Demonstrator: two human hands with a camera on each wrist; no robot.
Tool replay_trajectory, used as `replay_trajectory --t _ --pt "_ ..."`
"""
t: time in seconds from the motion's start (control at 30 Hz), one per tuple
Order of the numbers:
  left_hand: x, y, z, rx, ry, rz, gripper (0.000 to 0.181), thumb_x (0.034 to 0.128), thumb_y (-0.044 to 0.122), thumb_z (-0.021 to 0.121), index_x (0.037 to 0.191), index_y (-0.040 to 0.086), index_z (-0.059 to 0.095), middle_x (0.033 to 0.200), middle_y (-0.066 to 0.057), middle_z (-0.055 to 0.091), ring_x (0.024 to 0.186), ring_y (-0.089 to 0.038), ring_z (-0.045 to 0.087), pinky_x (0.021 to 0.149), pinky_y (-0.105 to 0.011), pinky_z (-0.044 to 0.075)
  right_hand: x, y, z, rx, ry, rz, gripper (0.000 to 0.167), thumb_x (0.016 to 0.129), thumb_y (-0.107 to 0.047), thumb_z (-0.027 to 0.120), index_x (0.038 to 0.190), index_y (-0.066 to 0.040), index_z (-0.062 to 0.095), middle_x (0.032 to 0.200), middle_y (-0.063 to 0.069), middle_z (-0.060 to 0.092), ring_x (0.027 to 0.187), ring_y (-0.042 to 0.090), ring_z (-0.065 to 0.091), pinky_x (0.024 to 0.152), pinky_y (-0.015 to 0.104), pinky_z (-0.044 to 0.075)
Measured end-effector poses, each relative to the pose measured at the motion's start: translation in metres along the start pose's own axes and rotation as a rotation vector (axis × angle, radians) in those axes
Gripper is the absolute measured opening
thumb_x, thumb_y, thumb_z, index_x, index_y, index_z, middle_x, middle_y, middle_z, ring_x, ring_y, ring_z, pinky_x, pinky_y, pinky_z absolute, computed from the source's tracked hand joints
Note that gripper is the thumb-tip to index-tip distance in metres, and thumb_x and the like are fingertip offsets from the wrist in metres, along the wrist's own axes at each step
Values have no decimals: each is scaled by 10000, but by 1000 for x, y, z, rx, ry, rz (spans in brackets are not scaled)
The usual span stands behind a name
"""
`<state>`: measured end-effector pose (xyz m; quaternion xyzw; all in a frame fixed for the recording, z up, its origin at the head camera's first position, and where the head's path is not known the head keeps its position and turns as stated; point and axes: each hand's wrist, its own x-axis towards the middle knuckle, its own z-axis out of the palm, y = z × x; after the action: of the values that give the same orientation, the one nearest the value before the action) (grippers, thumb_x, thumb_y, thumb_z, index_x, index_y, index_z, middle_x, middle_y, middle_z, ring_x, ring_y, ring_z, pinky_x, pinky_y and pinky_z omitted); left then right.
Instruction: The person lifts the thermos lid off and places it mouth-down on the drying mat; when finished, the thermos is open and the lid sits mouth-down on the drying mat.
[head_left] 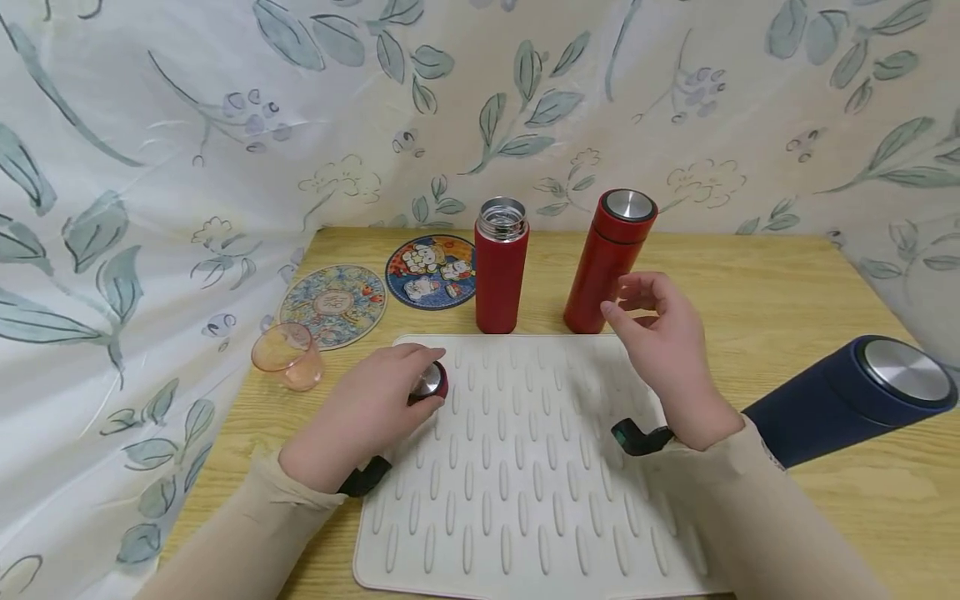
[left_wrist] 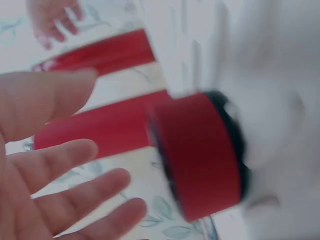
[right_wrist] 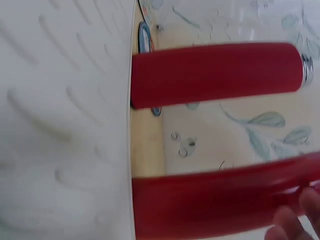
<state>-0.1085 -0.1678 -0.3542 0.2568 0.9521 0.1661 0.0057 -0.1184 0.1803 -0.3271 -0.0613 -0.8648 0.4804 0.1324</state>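
Observation:
A red cap with a silver top [head_left: 427,381] [left_wrist: 197,157] sits on the white mat [head_left: 525,500]. Around it, without visibly gripping it, is my left hand [head_left: 363,412] [left_wrist: 55,170]; the left wrist view shows its fingers spread and a gap to the cap. An uncapped red bottle [head_left: 501,279] [right_wrist: 215,72] stands behind the mat, its steel mouth showing. To its right stands a capped red bottle [head_left: 603,262] [right_wrist: 200,202]. Beside that bottle is my right hand [head_left: 671,350] [right_wrist: 292,225], fingers loosely bent and holding nothing; whether the fingertips touch it, I cannot tell.
A dark blue capped bottle [head_left: 832,400] stands at the right, close to my right forearm. Two round patterned coasters [head_left: 333,306] [head_left: 431,271] lie at the back left, with a clear orange-pink cup [head_left: 288,354] next to them. Leaf-patterned cloth [head_left: 450,100] hangs behind the wooden table [head_left: 862,500].

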Motion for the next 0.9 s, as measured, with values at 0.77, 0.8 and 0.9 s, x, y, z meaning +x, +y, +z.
replay_trajectory --t 0.77,0.8,0.9 --pt "-67 27 5 -85 406 239 273 881 140 881 1149 153 835 1081 42 837 967 -153 783 831 -399 651 51 9 23 154 15 221 1019 961 -299 872 1699 -253 171 1719 78 369 1556 299 383 1199 546 487" --pt "-67 28 6 -88 401 243 278 879 141 883 1152 157 834 1082 46 837 969 -147 782 835 -396 652 52 10 24 154 19 216 1009 959 -287 872 1690 -250 177 1711 80 376 1542 297 391 1196 540 486" --pt "-68 30 7 -93 371 243 281 884 160 888 1160 163 833 1094 54 838 987 -132 782 851 -388 654 53 11 28 143 40 187 973 958 -266 865 1671 -235 204 1688 87 399 1498 288 411 1178 535 490"
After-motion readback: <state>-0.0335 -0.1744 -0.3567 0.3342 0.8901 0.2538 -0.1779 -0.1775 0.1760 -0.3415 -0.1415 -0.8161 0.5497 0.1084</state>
